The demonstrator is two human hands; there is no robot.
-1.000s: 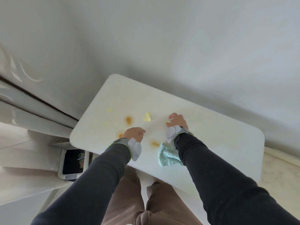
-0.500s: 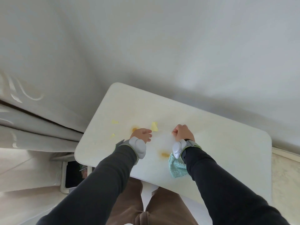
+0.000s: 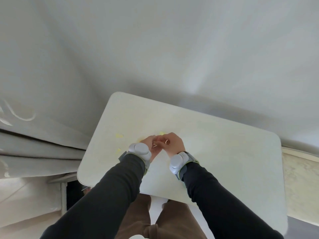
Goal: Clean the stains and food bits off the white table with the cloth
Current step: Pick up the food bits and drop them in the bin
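Left hand (image 3: 148, 144) and right hand (image 3: 174, 143) touch mid-counter (image 3: 224, 152), fingers curled; can't tell what they hold. Cloth not visible. Yellow bits (image 3: 119, 135) beside the left hand. Likely gathering bits; next, find the cloth.

The table (image 3: 224, 152) looks smooth and matt (faintly stained) — sleeves (image 3: 110, 195) soft dark cloth, wrist units (image 3: 140, 150) plastic.
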